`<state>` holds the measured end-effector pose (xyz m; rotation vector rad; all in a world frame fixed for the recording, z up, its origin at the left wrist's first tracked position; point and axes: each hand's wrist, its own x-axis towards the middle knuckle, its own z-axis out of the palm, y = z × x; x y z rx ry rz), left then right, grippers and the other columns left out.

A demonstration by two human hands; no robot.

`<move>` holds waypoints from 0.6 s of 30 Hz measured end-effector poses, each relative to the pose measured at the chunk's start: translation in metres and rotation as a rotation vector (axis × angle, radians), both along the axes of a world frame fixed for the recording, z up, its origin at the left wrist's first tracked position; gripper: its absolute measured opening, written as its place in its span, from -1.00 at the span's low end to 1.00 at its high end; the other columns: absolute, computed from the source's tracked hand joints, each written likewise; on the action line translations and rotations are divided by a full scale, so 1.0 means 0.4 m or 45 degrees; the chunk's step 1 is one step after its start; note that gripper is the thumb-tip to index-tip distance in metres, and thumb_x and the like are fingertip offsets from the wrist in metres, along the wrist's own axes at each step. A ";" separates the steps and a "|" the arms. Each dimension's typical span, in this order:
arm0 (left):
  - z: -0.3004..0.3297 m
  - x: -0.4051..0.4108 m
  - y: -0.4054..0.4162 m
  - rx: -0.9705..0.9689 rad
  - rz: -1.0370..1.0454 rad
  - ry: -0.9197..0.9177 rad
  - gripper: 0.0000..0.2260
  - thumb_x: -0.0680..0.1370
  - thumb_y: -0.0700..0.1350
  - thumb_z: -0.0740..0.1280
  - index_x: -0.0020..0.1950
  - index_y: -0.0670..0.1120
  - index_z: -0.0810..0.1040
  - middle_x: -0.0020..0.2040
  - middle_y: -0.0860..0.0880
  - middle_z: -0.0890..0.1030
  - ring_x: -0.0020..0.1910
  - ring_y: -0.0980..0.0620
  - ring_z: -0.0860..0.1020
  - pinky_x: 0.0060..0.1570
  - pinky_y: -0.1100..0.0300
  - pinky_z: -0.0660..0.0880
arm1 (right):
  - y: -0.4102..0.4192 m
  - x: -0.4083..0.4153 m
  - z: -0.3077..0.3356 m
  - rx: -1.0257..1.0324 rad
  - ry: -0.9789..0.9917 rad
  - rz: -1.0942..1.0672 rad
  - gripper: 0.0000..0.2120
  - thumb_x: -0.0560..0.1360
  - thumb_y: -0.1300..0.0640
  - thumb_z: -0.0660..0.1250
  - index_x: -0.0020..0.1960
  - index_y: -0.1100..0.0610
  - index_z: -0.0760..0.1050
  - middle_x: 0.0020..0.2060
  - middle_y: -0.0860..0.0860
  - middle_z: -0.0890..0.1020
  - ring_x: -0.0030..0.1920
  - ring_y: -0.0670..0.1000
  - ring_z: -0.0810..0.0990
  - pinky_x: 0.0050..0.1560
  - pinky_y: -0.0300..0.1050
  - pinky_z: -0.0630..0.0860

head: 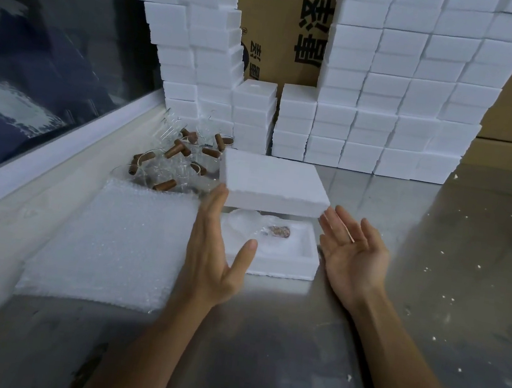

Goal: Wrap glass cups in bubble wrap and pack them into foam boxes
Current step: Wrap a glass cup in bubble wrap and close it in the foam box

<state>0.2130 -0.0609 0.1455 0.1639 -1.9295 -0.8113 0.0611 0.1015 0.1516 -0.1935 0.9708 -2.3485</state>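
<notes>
Showing lid placement: foam lid is held between both hands above the foam box, which sits on the steel table at frame centre. Left hand, fingers straight, presses the lid's near-left corner; right hand, palm up and fingers relaxed, touches the lid's right end w/ fingertips only. Neither hand curls round anything; the lid is steadied by flat contact, not clamped.

Inside the box lies the wrapped cup, bubble wrap bunched round it, brown handle part just visible through the wrap. Cup's long axis approx. matches the box's long axis, running 9 to 3 o'clock; handle end lies toward 3. Lid's long axis runs roughly 10 to 4, so slightly skewed vs. the box.

Risk (judgement): w/ such light contact the lid could slip or drop edge-first onto the cup; the skew could make it seat crooked, and wrap standing proud of the rim could keep it from closing.

At 9 o'clock of the box, touching or nearly so: bubble wrap sheets, laid flat. At 11 o'clock: unwrapped glass cups w/ brown handles, piled. At 12 o'clock: foam box stacks, w/ cardboard cartons behind.
</notes>
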 end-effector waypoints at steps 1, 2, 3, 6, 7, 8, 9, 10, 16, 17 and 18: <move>0.000 0.002 0.002 -0.052 0.024 0.024 -0.33 0.49 0.09 0.30 0.51 -0.10 0.16 0.48 -0.18 0.32 0.44 -0.08 0.35 0.38 0.00 0.38 | 0.006 0.003 0.002 -0.054 -0.063 -0.001 -0.63 0.59 -0.01 0.17 0.17 0.19 0.61 0.13 0.10 0.69 0.19 0.03 0.65 0.32 -0.05 0.29; 0.000 0.003 0.003 -0.084 0.046 0.053 -0.34 0.48 0.08 0.30 0.50 -0.12 0.16 0.46 -0.21 0.32 0.43 -0.08 0.35 0.37 -0.01 0.39 | 0.009 0.007 0.004 -0.084 -0.110 -0.008 -0.66 0.58 0.01 0.21 0.08 0.20 0.66 0.08 0.11 0.70 0.12 0.05 0.68 0.33 -0.05 0.33; 0.000 0.003 0.004 -0.108 0.066 0.085 -0.35 0.48 0.07 0.30 0.48 -0.14 0.17 0.44 -0.23 0.32 0.41 -0.09 0.36 0.34 -0.01 0.41 | 0.010 0.012 0.006 -0.108 -0.136 -0.016 -0.69 0.55 0.03 0.26 -0.02 0.20 0.70 0.01 0.11 0.71 0.05 0.06 0.70 0.34 -0.04 0.36; 0.000 0.000 0.011 -0.154 0.098 0.171 -0.41 0.46 0.02 0.29 0.42 -0.18 0.24 0.35 -0.20 0.32 0.31 -0.12 0.41 0.19 -0.06 0.51 | 0.007 0.026 0.017 -0.080 -0.110 -0.037 -0.80 0.43 0.06 0.36 -0.21 0.13 0.72 -0.15 0.05 0.70 -0.07 0.03 0.69 0.33 -0.06 0.41; 0.000 0.000 0.013 -0.153 0.099 0.192 -0.43 0.46 0.01 0.29 0.40 -0.18 0.25 0.33 -0.17 0.31 0.27 -0.14 0.43 0.13 -0.09 0.54 | 0.006 0.029 0.018 -0.054 -0.090 -0.038 -0.82 0.44 0.07 0.36 -0.23 0.11 0.70 -0.18 0.04 0.68 -0.08 0.02 0.67 0.30 -0.08 0.41; -0.001 0.001 0.014 -0.143 0.102 0.210 -0.45 0.47 0.00 0.28 0.39 -0.19 0.26 0.30 -0.15 0.31 0.24 -0.16 0.44 0.09 -0.12 0.55 | 0.004 0.031 0.018 -0.015 -0.058 -0.034 -0.83 0.47 0.09 0.35 -0.21 0.11 0.68 -0.18 0.04 0.66 -0.09 0.01 0.64 0.26 -0.09 0.42; -0.002 0.002 0.015 -0.128 0.112 0.220 -0.47 0.48 -0.01 0.27 0.38 -0.20 0.27 0.29 -0.15 0.32 0.22 -0.16 0.45 0.06 -0.14 0.55 | 0.001 0.034 0.016 0.030 -0.006 -0.034 -0.85 0.51 0.12 0.34 -0.17 0.13 0.65 -0.17 0.06 0.63 -0.10 0.02 0.61 0.20 -0.09 0.43; -0.001 0.003 0.015 -0.107 0.127 0.222 -0.49 0.49 -0.01 0.27 0.37 -0.18 0.28 0.27 -0.15 0.32 0.21 -0.16 0.46 0.04 -0.14 0.57 | -0.002 0.036 0.012 0.080 0.059 -0.043 -0.87 0.54 0.16 0.33 -0.13 0.15 0.61 -0.15 0.09 0.62 -0.11 0.03 0.59 0.13 -0.09 0.45; 0.005 0.010 0.015 0.026 0.177 0.114 -0.53 0.54 0.00 0.20 0.33 -0.30 0.38 0.17 -0.05 0.36 0.10 -0.02 0.49 -0.01 0.03 0.58 | -0.012 0.041 -0.001 0.146 0.155 -0.136 -0.91 0.52 0.34 0.33 -0.13 0.25 0.58 -0.24 0.12 0.65 -0.22 0.07 0.56 -0.11 -0.10 0.47; 0.004 0.011 0.014 0.051 0.180 0.079 -0.54 0.55 0.01 0.17 0.33 -0.28 0.41 0.16 -0.03 0.36 0.09 0.00 0.49 0.01 0.09 0.56 | -0.011 0.041 -0.002 0.139 0.157 -0.126 -0.97 0.48 0.32 0.37 -0.10 0.25 0.59 -0.22 0.13 0.66 -0.22 0.07 0.58 -0.12 -0.11 0.50; 0.003 0.011 0.012 0.072 0.186 0.044 -0.54 0.57 0.02 0.15 0.33 -0.26 0.43 0.15 -0.01 0.37 0.08 0.03 0.48 0.02 0.17 0.53 | -0.010 0.040 -0.005 0.136 0.159 -0.121 -0.90 0.42 0.28 0.41 -0.06 0.25 0.60 -0.19 0.14 0.68 -0.21 0.07 0.61 -0.11 -0.11 0.53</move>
